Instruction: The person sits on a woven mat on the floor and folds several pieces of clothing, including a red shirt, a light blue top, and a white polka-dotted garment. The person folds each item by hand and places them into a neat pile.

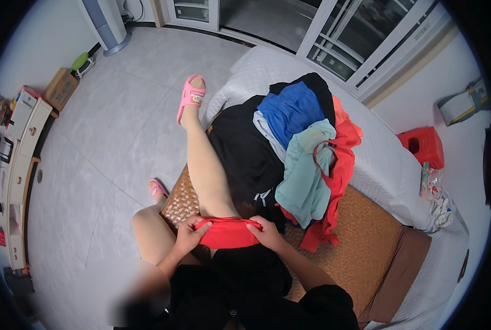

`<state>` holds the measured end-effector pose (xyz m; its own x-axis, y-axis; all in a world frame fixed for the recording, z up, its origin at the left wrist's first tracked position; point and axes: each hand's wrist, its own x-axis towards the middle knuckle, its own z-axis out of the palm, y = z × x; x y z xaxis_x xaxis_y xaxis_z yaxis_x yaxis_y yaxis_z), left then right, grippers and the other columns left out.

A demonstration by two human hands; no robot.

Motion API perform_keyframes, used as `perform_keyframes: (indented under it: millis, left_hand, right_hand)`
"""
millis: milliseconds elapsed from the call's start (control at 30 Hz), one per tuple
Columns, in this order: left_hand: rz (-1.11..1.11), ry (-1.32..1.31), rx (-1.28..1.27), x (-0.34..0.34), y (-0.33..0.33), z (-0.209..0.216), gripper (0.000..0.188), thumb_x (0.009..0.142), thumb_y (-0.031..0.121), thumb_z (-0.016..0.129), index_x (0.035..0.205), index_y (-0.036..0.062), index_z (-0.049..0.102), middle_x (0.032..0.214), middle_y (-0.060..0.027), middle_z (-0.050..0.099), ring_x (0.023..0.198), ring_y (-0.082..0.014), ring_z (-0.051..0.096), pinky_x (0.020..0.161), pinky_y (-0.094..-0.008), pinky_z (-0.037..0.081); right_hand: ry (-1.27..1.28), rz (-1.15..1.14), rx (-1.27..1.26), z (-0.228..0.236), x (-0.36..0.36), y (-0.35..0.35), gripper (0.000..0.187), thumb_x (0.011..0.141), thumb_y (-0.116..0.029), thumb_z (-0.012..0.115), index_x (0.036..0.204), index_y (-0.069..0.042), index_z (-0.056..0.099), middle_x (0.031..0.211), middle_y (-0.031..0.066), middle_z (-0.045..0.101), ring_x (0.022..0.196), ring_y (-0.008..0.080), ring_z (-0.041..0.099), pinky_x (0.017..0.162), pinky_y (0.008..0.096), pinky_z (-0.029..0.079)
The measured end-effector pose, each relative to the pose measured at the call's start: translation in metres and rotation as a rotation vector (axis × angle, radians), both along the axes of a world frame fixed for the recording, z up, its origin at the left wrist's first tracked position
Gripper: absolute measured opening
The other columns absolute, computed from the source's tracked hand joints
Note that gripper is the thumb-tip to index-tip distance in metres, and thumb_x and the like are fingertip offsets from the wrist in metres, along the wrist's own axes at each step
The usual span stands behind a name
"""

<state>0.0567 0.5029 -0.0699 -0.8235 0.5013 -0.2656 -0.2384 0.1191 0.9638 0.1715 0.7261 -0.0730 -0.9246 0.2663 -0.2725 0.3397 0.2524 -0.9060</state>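
Head view: both hands clamped on a red garment (227, 233) bunched across my lap, left hand (189, 235) pinching its left end, right hand (267, 232) its right. I judge the hold sound if both keep even tension and the edge level. Forearms converge from below, wrists bent inward. Beyond the grip lies a clothes pile (295, 148) on the woven mat (366, 242).
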Motion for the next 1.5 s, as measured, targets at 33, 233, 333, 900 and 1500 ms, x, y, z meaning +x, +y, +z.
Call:
perform_keyframes:
  millis: [33, 233, 333, 900, 1500]
  left_hand:
    - [0.033, -0.037, 0.005, 0.001, 0.001, -0.003, 0.012, 0.08, 0.007, 0.067, 0.073, -0.0004, 0.059, 0.064, 0.0043, 0.054, 0.061, -0.0026, 0.047, 0.055, -0.0191, 0.041]
    - [0.079, 0.168, -0.165, -0.003, 0.019, 0.011, 0.014, 0.078, 0.009, 0.069, 0.076, -0.0014, 0.06, 0.061, -0.0003, 0.056, 0.058, -0.0055, 0.048, 0.052, -0.022, 0.041]
    - [0.113, 0.413, -0.338, -0.003, 0.016, 0.005, 0.017, 0.075, 0.012, 0.071, 0.075, -0.0013, 0.06, 0.06, -0.0043, 0.055, 0.054, -0.009, 0.047, 0.05, -0.0243, 0.04]
    - [0.302, -1.14, 0.83, 0.1, 0.042, 0.03, 0.038, 0.091, 0.018, 0.049, 0.125, 0.0085, 0.037, 0.122, -0.0107, 0.049, 0.114, -0.0241, 0.048, 0.099, -0.0417, 0.038]
    - [0.161, -1.107, 0.853, 0.108, 0.037, 0.028, 0.038, 0.091, 0.017, 0.047, 0.125, -0.0008, 0.039, 0.123, -0.0139, 0.049, 0.115, -0.0253, 0.047, 0.1, -0.0401, 0.036]
  right_hand:
    - [-0.013, -0.004, 0.012, -0.003, 0.0, 0.0, 0.022, 0.082, -0.02, 0.061, 0.095, -0.002, 0.058, 0.086, 0.0154, 0.062, 0.078, 0.0244, 0.063, 0.069, 0.0303, 0.048]
    - [-0.065, -0.038, -0.011, -0.023, 0.002, 0.003, 0.024, 0.081, -0.023, 0.062, 0.094, -0.003, 0.059, 0.083, 0.0134, 0.062, 0.077, 0.0229, 0.062, 0.071, 0.0304, 0.048]
    - [0.02, -0.044, -0.005, -0.03, 0.003, 0.003, 0.027, 0.08, -0.022, 0.064, 0.097, -0.002, 0.06, 0.084, 0.0114, 0.063, 0.079, 0.0222, 0.061, 0.074, 0.0296, 0.047]
    - [0.119, 0.183, -0.212, 0.074, 0.006, -0.014, 0.034, 0.078, -0.01, 0.067, 0.099, -0.003, 0.04, 0.086, 0.0066, 0.055, 0.076, 0.0072, 0.052, 0.065, 0.0226, 0.044]
    - [0.264, 0.104, 0.063, 0.082, 0.024, -0.027, 0.019, 0.079, -0.015, 0.064, 0.088, 0.001, 0.059, 0.075, 0.0074, 0.057, 0.064, 0.0102, 0.053, 0.058, 0.0238, 0.043]
